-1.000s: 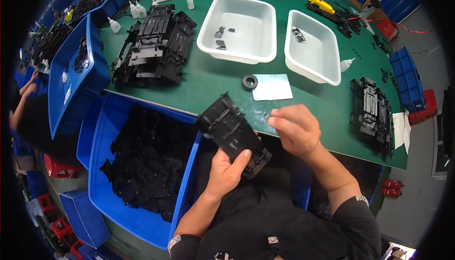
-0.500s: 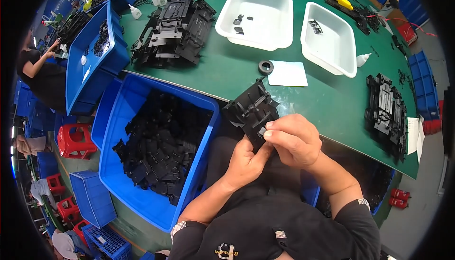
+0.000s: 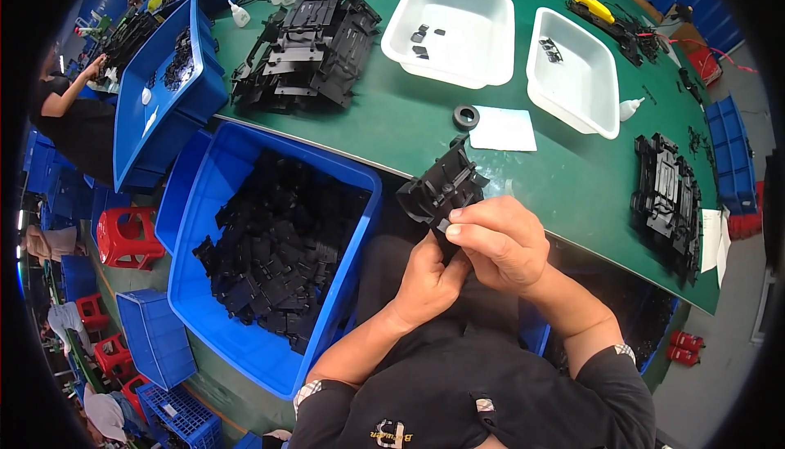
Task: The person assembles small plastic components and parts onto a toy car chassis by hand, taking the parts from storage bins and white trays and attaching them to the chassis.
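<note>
A black moulded plastic part (image 3: 442, 185) stands tilted in front of me, just off the table's near edge. Its lower end is gripped by my left hand (image 3: 427, 284), thumb and fingers closed round it. My right hand (image 3: 505, 244) pinches with thumb and forefinger at the part's lower right side. Between those fingertips and the part shows a small greyish piece (image 3: 443, 225), too small to name. Beyond the part, a black ring-shaped roll (image 3: 466, 126) lies beside a white sheet of paper (image 3: 511, 130) on the green table (image 3: 572, 179).
A large blue bin (image 3: 245, 355) full of black plastic parts stands to my left. Stacked black parts (image 3: 315, 48) rest at the table's left, another stack (image 3: 666, 195) at its right. Two white trays (image 3: 450, 73) (image 3: 601, 126) hold small black pieces. A co-worker (image 3: 74, 122) is at far left.
The black part has turned a little in my left hand, and its upper end has shifted slightly right. My right fingers stay pinched at its lower side. The view has shifted slightly.
</note>
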Demonstrator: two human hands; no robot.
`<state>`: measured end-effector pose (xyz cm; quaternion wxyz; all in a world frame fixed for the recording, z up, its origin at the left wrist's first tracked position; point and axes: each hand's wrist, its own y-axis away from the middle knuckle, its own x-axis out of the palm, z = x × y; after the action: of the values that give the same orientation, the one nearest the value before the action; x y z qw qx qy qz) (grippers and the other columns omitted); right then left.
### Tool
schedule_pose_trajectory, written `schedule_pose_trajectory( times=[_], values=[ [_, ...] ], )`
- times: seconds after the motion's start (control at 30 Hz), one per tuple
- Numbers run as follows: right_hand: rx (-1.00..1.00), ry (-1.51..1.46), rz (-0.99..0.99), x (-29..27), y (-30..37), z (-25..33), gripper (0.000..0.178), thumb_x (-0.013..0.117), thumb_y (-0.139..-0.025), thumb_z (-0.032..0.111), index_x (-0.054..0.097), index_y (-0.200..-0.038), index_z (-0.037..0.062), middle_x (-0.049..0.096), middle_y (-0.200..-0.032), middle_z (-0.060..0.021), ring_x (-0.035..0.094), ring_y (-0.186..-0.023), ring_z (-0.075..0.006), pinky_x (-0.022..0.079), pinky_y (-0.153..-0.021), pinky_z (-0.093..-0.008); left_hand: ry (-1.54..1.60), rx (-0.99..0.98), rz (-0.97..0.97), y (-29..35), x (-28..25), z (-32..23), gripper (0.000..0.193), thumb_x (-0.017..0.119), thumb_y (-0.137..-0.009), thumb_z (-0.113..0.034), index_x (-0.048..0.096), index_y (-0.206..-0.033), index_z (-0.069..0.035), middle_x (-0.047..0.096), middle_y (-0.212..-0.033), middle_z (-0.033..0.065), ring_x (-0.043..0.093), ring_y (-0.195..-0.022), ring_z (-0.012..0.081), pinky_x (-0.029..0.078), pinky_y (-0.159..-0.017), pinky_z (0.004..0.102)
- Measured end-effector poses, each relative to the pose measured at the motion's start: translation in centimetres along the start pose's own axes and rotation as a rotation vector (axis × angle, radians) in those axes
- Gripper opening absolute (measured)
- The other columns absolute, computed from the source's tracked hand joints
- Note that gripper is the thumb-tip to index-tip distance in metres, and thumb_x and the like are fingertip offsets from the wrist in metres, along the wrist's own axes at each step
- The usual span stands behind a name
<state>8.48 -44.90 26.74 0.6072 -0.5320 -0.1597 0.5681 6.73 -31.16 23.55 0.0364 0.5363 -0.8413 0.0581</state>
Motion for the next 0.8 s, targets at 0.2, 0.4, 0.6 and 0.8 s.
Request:
schedule_pose_trajectory(
  times=[0.2,0.4,0.6,0.8],
  values=[
    [-0.002,0.008,0.016,0.0,-0.1,-0.2,0.031,0.07,-0.067,-0.008,0.064,-0.095,0.0038,0.064,-0.091,-0.011,0.061,-0.068,-0.0228,0.049,-0.058,-0.0291,-0.054,0.011,0.004,-0.2,-0.1,0.1,0.027,0.051,-0.084,0.002,0.051,-0.111,0.004,0.062,-0.092,0.014,0.061,-0.084,0.0198,0.048,-0.073,0.0302],
    [0.001,0.011,0.029,0.0,-0.1,-0.3,0.031,0.07,-0.066,-0.008,0.064,-0.094,0.0039,0.064,-0.091,-0.0109,0.061,-0.068,-0.0228,0.049,-0.058,-0.0291,-0.078,0.051,-0.024,-0.2,0.0,0.7,0.021,0.051,-0.084,0.002,0.052,-0.105,0.004,0.062,-0.088,0.0162,0.061,-0.08,0.0246,0.048,-0.07,0.0316],
    [0.015,0.014,0.049,-0.1,-0.1,-0.3,0.031,0.07,-0.066,-0.008,0.064,-0.094,0.0046,0.064,-0.091,-0.0102,0.06,-0.068,-0.0234,0.049,-0.058,-0.0295,-0.112,0.074,-0.033,-0.2,0.0,1.0,0.017,0.052,-0.083,0.002,0.051,-0.1,0.005,0.061,-0.085,0.0178,0.061,-0.077,0.0288,0.047,-0.068,0.0332],
    [0.017,0.015,0.061,-0.2,-0.3,-0.2,0.03,0.07,-0.066,-0.008,0.064,-0.093,0.0048,0.064,-0.091,-0.01,0.06,-0.068,-0.0236,0.049,-0.058,-0.0293,-0.123,0.105,-0.043,-0.3,0.0,1.2,0.017,0.052,-0.083,0.003,0.051,-0.1,0.004,0.06,-0.086,0.0175,0.061,-0.077,0.0295,0.047,-0.068,0.0335]
  ],
)
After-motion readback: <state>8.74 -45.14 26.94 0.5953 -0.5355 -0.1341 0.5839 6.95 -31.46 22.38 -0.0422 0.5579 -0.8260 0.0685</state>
